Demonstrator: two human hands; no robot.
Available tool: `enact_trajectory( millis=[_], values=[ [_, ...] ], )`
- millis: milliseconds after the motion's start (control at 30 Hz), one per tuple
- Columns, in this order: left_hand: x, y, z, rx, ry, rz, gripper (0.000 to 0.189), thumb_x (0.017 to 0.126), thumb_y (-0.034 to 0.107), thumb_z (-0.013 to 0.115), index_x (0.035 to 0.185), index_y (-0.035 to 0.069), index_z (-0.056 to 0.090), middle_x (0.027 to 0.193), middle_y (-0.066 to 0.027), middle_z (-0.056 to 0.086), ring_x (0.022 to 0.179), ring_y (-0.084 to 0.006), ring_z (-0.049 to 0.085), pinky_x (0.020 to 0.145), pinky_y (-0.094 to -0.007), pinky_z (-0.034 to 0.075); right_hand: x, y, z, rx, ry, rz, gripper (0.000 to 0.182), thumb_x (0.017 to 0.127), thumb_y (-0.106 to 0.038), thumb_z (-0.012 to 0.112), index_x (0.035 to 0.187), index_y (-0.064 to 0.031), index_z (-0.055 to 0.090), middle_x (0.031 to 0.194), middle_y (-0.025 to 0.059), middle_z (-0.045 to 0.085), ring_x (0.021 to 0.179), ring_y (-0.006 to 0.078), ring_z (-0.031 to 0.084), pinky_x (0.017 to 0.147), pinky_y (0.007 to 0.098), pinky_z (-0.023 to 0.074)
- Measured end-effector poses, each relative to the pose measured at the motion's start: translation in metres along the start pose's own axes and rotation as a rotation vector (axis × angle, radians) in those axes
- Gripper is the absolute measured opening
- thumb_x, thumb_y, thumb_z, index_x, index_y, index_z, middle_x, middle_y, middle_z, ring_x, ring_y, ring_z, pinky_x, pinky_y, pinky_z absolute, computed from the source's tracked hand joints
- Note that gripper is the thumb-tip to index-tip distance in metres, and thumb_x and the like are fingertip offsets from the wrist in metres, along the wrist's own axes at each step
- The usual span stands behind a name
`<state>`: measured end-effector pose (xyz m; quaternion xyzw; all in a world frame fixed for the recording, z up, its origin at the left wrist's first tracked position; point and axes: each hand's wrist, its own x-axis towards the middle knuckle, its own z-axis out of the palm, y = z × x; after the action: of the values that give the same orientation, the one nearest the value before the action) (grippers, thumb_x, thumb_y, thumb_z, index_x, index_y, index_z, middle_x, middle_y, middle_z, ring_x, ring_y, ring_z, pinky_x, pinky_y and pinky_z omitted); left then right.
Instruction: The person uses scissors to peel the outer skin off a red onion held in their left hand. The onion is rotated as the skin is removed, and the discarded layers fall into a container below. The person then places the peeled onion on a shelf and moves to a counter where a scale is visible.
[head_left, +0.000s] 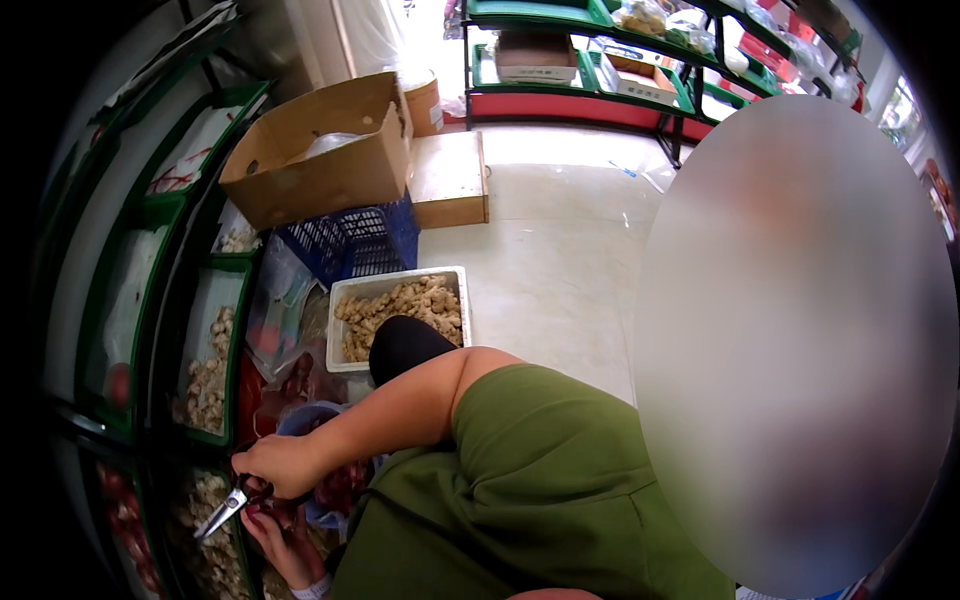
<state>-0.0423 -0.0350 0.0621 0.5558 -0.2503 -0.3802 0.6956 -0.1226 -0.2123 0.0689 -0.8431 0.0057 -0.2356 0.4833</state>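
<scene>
My right hand holds scissors by their dark red handles, the metal blades pointing down-left over a green tray of garlic bulbs. Just below it is my left hand, with a light band at the wrist; its fingers are bent near a reddish-brown thing, and whether they grip it is unclear. Beside both hands, partly behind my right forearm, stands a bluish tub with red onions in it.
A white foam box of ginger stands by a black-clad knee. Beyond are a blue crate, cardboard box and wooden box. Shelving with green trays runs along the left. A blurred oval hides the right side.
</scene>
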Motion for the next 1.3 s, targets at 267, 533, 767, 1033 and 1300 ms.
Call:
enact_trajectory(
  millis=[267, 533, 767, 1033, 1300],
  values=[
    [-0.023, -0.006, -0.019, -0.523, 0.106, -0.112, 0.057, 0.097, 0.040, 0.054, 0.140, 0.008, 0.038, 0.137, -0.0168, 0.048, 0.126, -0.0353, 0.048, 0.107, -0.0514, 0.039, 0.019, 0.016, 0.015, 0.218, 0.081, 0.083, 0.028, 0.065, -0.004, 0.068, 0.091, -0.0031, 0.059, 0.091, 0.0169, 0.060, 0.089, 0.0354, 0.062, 0.074, 0.0417, 0.0508],
    [-0.016, 0.009, -0.034, -0.768, 0.102, -0.035, 0.048, 0.096, 0.043, 0.054, 0.130, 0.010, 0.049, 0.126, -0.0128, 0.058, 0.113, -0.0284, 0.059, 0.098, -0.0435, 0.049, 0.037, 0.032, 0.027, -0.186, -0.066, 0.128, 0.031, 0.075, -0.016, 0.074, 0.100, -0.0037, 0.061, 0.093, 0.0197, 0.063, 0.089, 0.0389, 0.062, 0.078, 0.0415, 0.0495],
    [-0.027, 0.015, -0.020, -0.519, 0.203, 0.181, 0.043, 0.099, 0.037, 0.051, 0.133, 0.017, 0.034, 0.128, -0.0078, 0.053, 0.116, -0.0235, 0.057, 0.099, -0.0435, 0.049, 0.002, -0.010, 0.001, -0.425, -0.151, -0.209, 0.056, 0.071, -0.028, 0.081, 0.107, 0.0020, 0.050, 0.094, 0.0227, 0.057, 0.091, 0.0435, 0.055, 0.077, 0.0461, 0.0448],
    [-0.026, 0.013, -0.015, -0.294, 0.220, 0.304, 0.048, 0.098, 0.031, 0.055, 0.136, 0.017, 0.030, 0.129, -0.0077, 0.051, 0.120, -0.0228, 0.054, 0.099, -0.0429, 0.049, -0.006, -0.016, -0.010, -0.604, -0.090, -0.202, 0.056, 0.068, -0.029, 0.079, 0.105, 0.0016, 0.050, 0.099, 0.0191, 0.055, 0.097, 0.0394, 0.055, 0.085, 0.0456, 0.0445],
    [-0.027, 0.016, -0.017, -0.157, 0.209, 0.365, 0.055, 0.094, 0.032, 0.062, 0.135, 0.013, 0.031, 0.127, -0.0089, 0.051, 0.116, -0.0226, 0.055, 0.098, -0.0402, 0.047, -0.007, -0.025, -0.021, -0.514, -0.144, -0.132, 0.047, 0.069, -0.026, 0.080, 0.097, -0.0001, 0.052, 0.083, 0.0188, 0.059, 0.084, 0.0405, 0.059, 0.072, 0.0449, 0.0477]
  ],
)
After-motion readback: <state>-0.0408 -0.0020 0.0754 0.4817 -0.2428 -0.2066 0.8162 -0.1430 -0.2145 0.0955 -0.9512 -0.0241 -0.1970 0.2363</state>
